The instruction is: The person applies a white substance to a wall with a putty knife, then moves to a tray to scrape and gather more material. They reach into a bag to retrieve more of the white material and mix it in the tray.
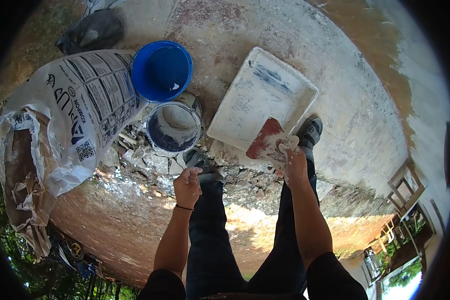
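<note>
My right hand (292, 162) grips a putty scraper (268, 139) with a broad reddish blade smeared with pale compound. The blade hangs over the near right corner of a white rectangular tray (227, 117), which has dark streaks and pale residue on its floor. My left hand (187, 186), a dark band at its wrist, is curled into a loose fist with nothing visible in it. It hovers above my shoe, just below a dark bucket (171, 145) coated inside with whitish compound.
A blue bucket (144, 95) stands behind the dark one. To the left lies a large torn white sack (92, 100) marked KOMPON, with a black plastic bag (92, 32) beyond it. Broken rubble (155, 162) edges the concrete floor, and a wooden frame (406, 185) is at right.
</note>
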`<state>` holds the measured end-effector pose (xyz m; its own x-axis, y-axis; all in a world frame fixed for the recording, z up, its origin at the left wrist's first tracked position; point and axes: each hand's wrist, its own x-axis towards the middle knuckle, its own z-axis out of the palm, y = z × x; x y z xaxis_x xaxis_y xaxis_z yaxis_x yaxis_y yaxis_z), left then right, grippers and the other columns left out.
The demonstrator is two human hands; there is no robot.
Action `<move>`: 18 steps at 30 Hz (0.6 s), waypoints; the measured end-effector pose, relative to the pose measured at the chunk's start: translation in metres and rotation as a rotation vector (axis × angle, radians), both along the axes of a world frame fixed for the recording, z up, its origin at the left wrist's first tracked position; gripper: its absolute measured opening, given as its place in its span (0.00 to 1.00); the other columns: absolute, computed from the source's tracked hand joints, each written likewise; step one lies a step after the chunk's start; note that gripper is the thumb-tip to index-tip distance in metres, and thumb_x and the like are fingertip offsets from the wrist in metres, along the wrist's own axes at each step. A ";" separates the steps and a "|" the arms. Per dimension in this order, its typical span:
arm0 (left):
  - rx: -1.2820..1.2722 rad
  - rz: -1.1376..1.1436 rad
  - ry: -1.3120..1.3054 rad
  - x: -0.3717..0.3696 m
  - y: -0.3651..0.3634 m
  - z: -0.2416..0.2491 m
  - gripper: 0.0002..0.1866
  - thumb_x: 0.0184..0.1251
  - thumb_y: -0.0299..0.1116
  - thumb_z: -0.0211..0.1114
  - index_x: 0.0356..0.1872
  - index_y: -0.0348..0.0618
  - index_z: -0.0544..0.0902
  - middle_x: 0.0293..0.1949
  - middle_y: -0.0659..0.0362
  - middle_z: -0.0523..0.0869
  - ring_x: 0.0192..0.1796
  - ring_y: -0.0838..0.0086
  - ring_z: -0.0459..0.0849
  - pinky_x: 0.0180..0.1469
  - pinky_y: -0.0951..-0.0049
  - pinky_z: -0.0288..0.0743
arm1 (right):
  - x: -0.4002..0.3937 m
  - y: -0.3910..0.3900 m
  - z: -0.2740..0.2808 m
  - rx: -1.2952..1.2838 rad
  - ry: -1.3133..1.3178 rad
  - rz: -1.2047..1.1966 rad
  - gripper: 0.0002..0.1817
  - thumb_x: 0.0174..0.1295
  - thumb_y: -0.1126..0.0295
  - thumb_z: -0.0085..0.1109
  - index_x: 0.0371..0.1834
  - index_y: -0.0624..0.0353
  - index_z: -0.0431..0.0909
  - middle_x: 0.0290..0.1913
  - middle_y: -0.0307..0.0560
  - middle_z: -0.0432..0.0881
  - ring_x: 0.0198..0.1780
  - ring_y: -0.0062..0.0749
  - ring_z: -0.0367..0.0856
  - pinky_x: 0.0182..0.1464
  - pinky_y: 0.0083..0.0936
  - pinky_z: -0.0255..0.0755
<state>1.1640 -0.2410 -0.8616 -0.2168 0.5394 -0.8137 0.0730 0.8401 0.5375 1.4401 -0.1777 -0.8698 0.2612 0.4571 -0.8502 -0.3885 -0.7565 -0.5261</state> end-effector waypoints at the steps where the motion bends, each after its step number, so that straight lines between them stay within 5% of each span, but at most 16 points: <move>1: 0.125 -0.163 0.157 -0.006 -0.002 0.000 0.14 0.69 0.36 0.53 0.32 0.37 0.81 0.15 0.61 0.74 0.15 0.81 0.72 0.21 0.77 0.69 | 0.000 -0.002 0.004 -0.005 -0.005 0.007 0.13 0.60 0.76 0.48 0.48 0.67 0.72 0.37 0.43 0.79 0.33 0.24 0.78 0.38 0.23 0.74; 4: 0.285 -0.305 0.370 -0.011 -0.002 -0.007 0.23 0.70 0.43 0.50 0.19 0.37 0.75 0.10 0.56 0.69 0.13 0.67 0.67 0.20 0.67 0.62 | 0.011 -0.002 0.003 -0.026 -0.036 0.022 0.14 0.60 0.76 0.47 0.49 0.67 0.72 0.38 0.43 0.79 0.35 0.24 0.79 0.39 0.22 0.74; 7: 0.192 -0.292 0.392 -0.026 -0.005 -0.012 0.25 0.70 0.43 0.50 0.14 0.37 0.71 0.08 0.58 0.64 0.14 0.74 0.61 0.19 0.68 0.57 | 0.013 0.000 0.000 -0.021 -0.054 0.027 0.14 0.60 0.75 0.48 0.48 0.68 0.72 0.39 0.45 0.80 0.36 0.28 0.80 0.39 0.25 0.76; 10: 0.137 -0.171 0.370 -0.031 0.023 -0.006 0.14 0.70 0.36 0.49 0.33 0.37 0.79 0.14 0.61 0.69 0.19 0.79 0.62 0.22 0.73 0.59 | 0.017 0.001 -0.005 0.017 -0.034 0.008 0.14 0.60 0.74 0.48 0.47 0.68 0.73 0.39 0.47 0.80 0.36 0.31 0.81 0.39 0.27 0.78; 12: 0.407 0.063 0.133 -0.034 0.049 -0.003 0.15 0.69 0.29 0.49 0.54 0.38 0.73 0.29 0.57 0.77 0.27 0.79 0.68 0.27 0.74 0.64 | 0.020 -0.003 -0.004 0.026 -0.027 -0.006 0.14 0.60 0.74 0.49 0.47 0.68 0.73 0.39 0.47 0.80 0.36 0.30 0.81 0.39 0.27 0.77; 14: 0.615 -0.284 0.533 -0.057 0.070 -0.019 0.22 0.66 0.25 0.50 0.61 0.38 0.65 0.44 0.53 0.76 0.37 0.74 0.73 0.35 0.74 0.70 | 0.022 -0.006 0.000 -0.021 -0.069 0.040 0.14 0.59 0.76 0.48 0.48 0.67 0.72 0.37 0.44 0.80 0.33 0.25 0.80 0.34 0.23 0.75; 18: 0.530 -0.255 0.632 -0.061 0.128 -0.010 0.23 0.63 0.23 0.52 0.61 0.35 0.65 0.52 0.50 0.73 0.44 0.68 0.76 0.41 0.72 0.75 | 0.032 -0.022 0.007 -0.043 -0.076 0.016 0.14 0.60 0.74 0.48 0.48 0.68 0.72 0.39 0.48 0.80 0.36 0.31 0.82 0.36 0.24 0.77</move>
